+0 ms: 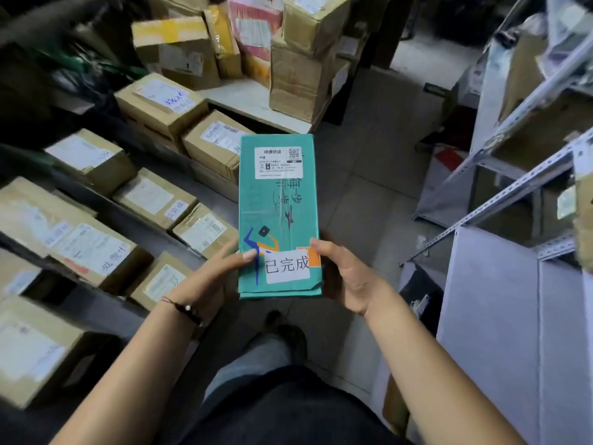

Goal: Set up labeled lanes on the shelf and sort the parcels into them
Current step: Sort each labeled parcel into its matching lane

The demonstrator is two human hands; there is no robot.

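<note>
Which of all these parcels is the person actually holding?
The flat teal-green parcel, held at its near end between the left hand and right hand. The brown cardboard boxes all lie untouched around it.

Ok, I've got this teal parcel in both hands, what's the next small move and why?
Probably swing the teal parcel left to the shelf, beside the brown box whose white tag seems to match. The left hand and right hand grip its near end, and its label reads 已完成, so it looks ready for that lane.
</note>
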